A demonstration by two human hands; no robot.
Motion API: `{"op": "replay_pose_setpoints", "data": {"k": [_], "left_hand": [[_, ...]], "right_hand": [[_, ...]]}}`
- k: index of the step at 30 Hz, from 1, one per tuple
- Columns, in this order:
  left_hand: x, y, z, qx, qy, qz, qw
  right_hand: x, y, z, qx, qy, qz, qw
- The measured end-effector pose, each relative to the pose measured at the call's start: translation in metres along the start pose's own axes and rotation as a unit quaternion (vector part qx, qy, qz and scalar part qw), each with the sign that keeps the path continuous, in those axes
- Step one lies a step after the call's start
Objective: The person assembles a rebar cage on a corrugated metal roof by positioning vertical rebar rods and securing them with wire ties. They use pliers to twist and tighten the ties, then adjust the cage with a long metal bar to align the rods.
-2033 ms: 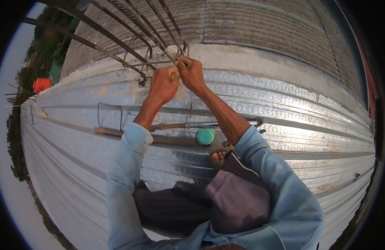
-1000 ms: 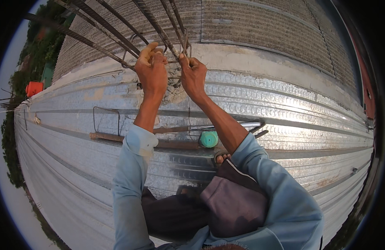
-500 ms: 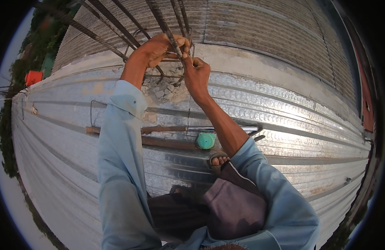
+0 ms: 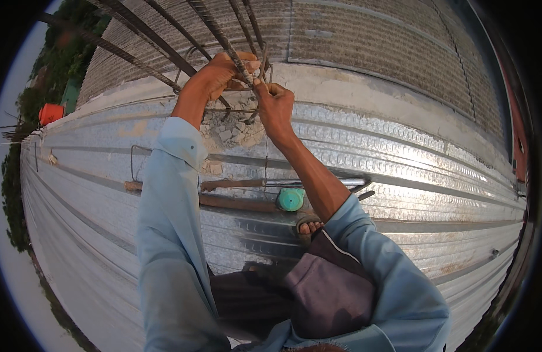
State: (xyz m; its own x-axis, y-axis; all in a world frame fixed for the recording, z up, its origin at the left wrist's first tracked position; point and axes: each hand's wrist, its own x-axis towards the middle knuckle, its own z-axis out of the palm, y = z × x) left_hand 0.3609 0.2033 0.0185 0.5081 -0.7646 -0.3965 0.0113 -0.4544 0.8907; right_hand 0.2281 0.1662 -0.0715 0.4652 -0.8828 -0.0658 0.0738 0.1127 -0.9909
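Observation:
Both my hands meet at an upright ribbed rebar point(image 4: 211, 26) in a cluster of steel bars. My left hand point(image 4: 215, 76) is closed, its fingers curled round behind this bar. Just to the right, my right hand point(image 4: 275, 108) is closed in a pinch, with its thumb tip against the bar. What the pinch holds is mostly hidden; a thin dark line like tie wire hangs below it. A thinner bent steel tie point(image 4: 239, 110) rings the bars low down, over broken concrete point(image 4: 227, 134).
Ribbed metal roofing sheets point(image 4: 435, 205) surround me. A wooden-handled tool point(image 4: 233, 184), a brown bar point(image 4: 241, 203) and a round green object point(image 4: 290, 199) lie by my sandalled foot point(image 4: 310, 226). A concrete ledge point(image 4: 353, 85) meets a corrugated roof point(image 4: 371, 35). A red container point(image 4: 50, 114) stands far left.
The view has shifted slightly, so the bars sit a little further left. Both hands remain at the same rebar, with only small finger movements.

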Motion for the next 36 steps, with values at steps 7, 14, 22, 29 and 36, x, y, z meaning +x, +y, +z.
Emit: {"op": "replay_pose_setpoints", "data": {"k": [7, 14, 22, 29, 36], "left_hand": [[0.016, -0.016, 0.008, 0.081, 0.101, -0.018, 0.991], [0.018, -0.039, -0.001, 0.166, 0.188, 0.074, 0.965], [-0.027, -0.028, 0.024, 0.414, 0.224, 0.129, 0.873], [-0.035, -0.046, 0.046, 0.535, 0.325, 0.241, 0.742], [-0.06, -0.029, 0.062, 0.456, 0.29, 0.127, 0.832]], "right_hand": [[-0.002, 0.002, -0.003, -0.011, 0.001, -0.002, 1.0], [-0.004, -0.001, -0.001, 0.0, -0.016, 0.003, 1.0], [-0.002, -0.006, -0.007, -0.007, -0.032, -0.015, 0.999], [-0.004, -0.004, -0.01, 0.0, -0.026, -0.024, 0.999], [-0.013, -0.008, -0.009, -0.003, -0.014, -0.008, 1.0]]}}
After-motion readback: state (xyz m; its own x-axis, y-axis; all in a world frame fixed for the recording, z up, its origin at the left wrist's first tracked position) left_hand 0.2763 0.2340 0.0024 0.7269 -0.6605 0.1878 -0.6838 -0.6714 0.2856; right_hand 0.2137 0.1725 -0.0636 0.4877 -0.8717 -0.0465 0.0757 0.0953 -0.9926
